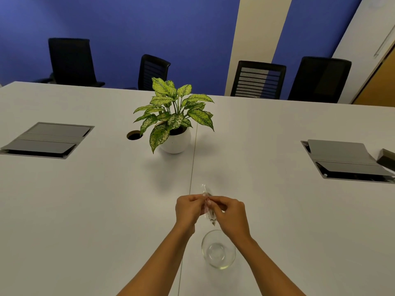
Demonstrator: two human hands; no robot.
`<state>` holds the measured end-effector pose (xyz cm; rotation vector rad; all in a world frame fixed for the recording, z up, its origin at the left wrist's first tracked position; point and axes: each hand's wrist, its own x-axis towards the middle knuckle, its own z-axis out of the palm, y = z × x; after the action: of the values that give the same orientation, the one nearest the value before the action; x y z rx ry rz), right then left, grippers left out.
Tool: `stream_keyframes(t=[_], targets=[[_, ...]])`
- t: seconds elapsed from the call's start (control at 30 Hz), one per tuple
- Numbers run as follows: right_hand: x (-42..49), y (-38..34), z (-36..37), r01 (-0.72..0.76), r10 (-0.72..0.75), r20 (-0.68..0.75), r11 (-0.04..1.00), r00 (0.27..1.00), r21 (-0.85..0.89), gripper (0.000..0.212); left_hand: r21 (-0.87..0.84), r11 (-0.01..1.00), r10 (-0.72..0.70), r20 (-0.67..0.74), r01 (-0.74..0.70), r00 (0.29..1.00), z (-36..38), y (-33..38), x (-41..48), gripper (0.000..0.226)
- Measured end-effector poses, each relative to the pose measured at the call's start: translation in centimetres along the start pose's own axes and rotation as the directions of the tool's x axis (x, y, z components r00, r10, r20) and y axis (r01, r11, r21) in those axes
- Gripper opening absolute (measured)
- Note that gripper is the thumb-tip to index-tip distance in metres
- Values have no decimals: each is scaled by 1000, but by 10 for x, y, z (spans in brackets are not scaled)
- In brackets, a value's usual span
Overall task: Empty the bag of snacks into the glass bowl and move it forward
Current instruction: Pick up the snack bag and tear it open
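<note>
A small clear plastic snack bag (207, 207) is held upright in the air between both hands, above the table. My left hand (188, 209) pinches its top edge from the left and my right hand (229, 214) pinches it from the right. A little dark content shows at the bag's lower end. Just below the bag, between my forearms, a clear glass bowl (218, 248) stands on the white table (96, 199); nothing shows inside it.
A potted plant in a white pot (175, 142) stands further out on the table. Grey cable hatches lie at the left (47, 139) and right (344, 161). A round cable hole (134, 135) sits beside the plant. Black chairs line the far edge.
</note>
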<state>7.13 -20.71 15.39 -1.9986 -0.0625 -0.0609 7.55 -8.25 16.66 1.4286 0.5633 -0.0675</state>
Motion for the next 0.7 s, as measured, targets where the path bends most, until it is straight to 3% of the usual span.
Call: stream_keyframes(t=[0.33,0.5,0.7], targets=[[-6,-4,2,-33,34,20,998,999,-46,34,48,997,66,-53,-63,996,3,0,-8,9],[-10,-7,3,-35,37,8,993,999,-113,31,24,997,67,12,-67,998,3,2,-13,7],[-19,-13,2,-18,17,-23,998,1000,-59,30,-30,1000,13,164,-8,986,-4,7,-16,17]])
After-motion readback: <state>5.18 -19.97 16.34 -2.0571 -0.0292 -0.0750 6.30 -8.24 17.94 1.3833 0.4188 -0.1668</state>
